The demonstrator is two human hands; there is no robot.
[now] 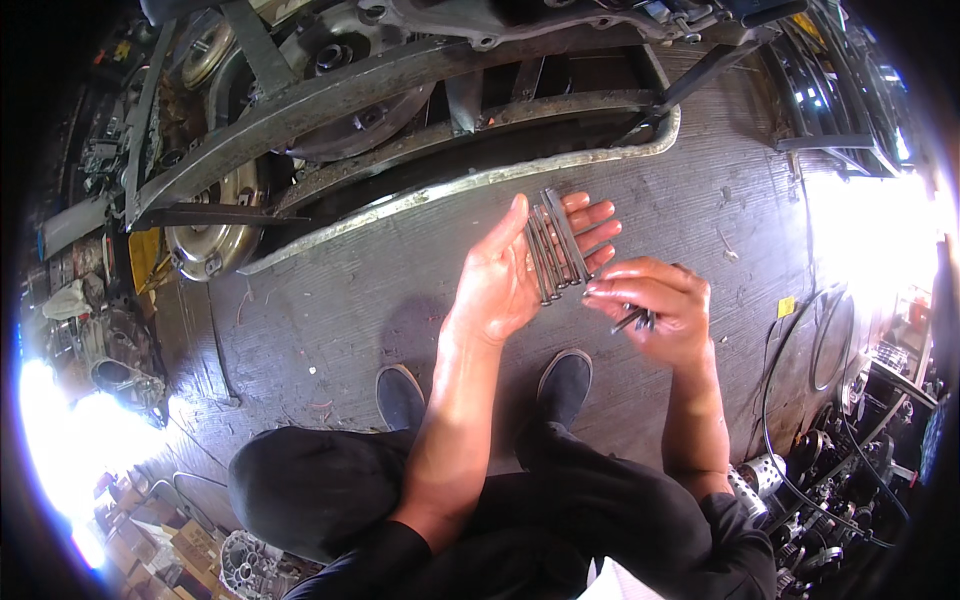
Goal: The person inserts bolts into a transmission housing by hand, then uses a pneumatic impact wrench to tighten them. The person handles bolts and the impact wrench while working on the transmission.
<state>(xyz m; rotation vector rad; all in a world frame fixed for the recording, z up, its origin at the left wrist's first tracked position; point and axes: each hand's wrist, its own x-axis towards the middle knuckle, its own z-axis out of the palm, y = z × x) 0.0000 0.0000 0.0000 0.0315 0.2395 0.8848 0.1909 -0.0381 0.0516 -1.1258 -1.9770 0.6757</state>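
Carries a row of long metal bolts (566,235) across the upturned left hand (497,278), with fingers opened nearly straight, thumb apart and bolt heads along the palm's little-finger edge. Curls the right hand's (668,308) fingers closed around several dark metal pieces (632,319), just beside those heads; cannot tell if touching. Holds everything above the floor (330,350).

Long, thin metal bolts (567,235) in dark grey with silvery glints; flat floor (320,310) in grey-brown, patterned with fine parallel lines; rounded shoes (567,388) in dark blue-grey with tan edging; loose cloth trousers (310,490) in black; small square tag (786,306), right, in bright yellow; round metal housing (215,245), far left, in pale gold; cardboard boxes (195,545), near left, in brown
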